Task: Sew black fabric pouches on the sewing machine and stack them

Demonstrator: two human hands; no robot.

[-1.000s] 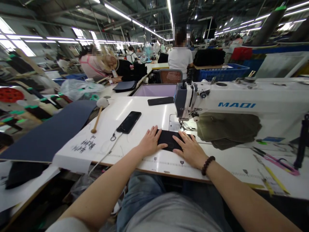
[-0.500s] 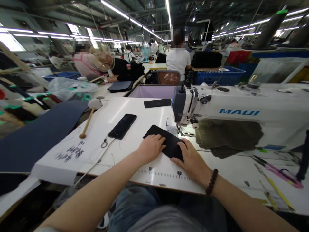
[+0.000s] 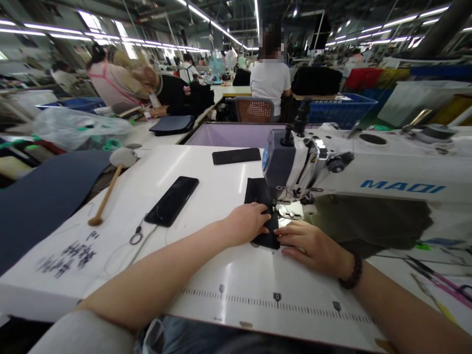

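A dark fabric piece [image 3: 257, 189] lies flat on the white table, its right edge beside the needle area of the sewing machine [image 3: 282, 160]. My left hand [image 3: 250, 222] rests on top of the piece, fingers spread and pressing it down. On the piece's lower right edge are the fingertips of my right hand [image 3: 311, 244], which lies flat with its fingers apart, just below the lit presser foot [image 3: 289, 212]. Another dark strip [image 3: 236, 156] lies farther back on the table.
A phone [image 3: 172, 201] with a cable and a wooden-handled mallet [image 3: 106, 195] lie to the left. Olive fabric [image 3: 379, 221] sits under the machine arm. Scissors [image 3: 442, 282] lie at right. A person in white [image 3: 270, 83] is beyond the table.
The dark piece has turned and moved right, up against the needle area, with both hands moving along. The view has shifted closer to the machine.
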